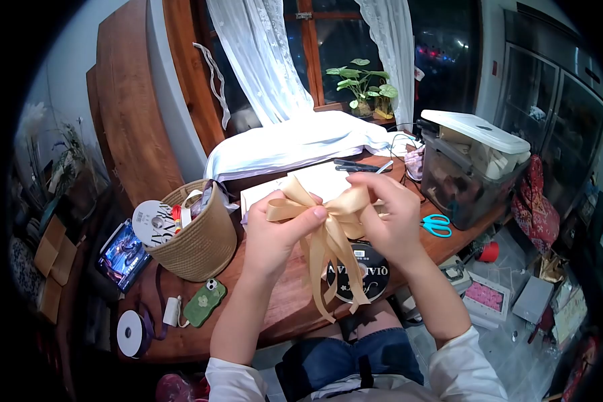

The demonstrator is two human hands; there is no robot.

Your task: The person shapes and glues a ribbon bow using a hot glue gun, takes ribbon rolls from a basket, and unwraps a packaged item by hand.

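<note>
A gold satin ribbon bow [332, 234] with several loops hangs in the air over the table's front edge. My left hand [283, 224] pinches it near the centre, thumb on top of the knot. On the other side, my right hand [390, 213] has its fingers curled round a loop; its fingertips are partly hidden behind the ribbon. Long ribbon tails dangle below both hands, passing in front of a black ribbon spool [375, 269] with white lettering. To the right of my right hand lie teal-handled scissors [437, 226] on the wooden table.
A woven basket [204, 244] holding ribbon rolls stands left. Near it are a tablet [122, 256], a green-cased phone [205, 303] and a white spool with purple ribbon [133, 333]. A lidded plastic bin [465, 177] sits right. White cloth [301, 144] covers the back.
</note>
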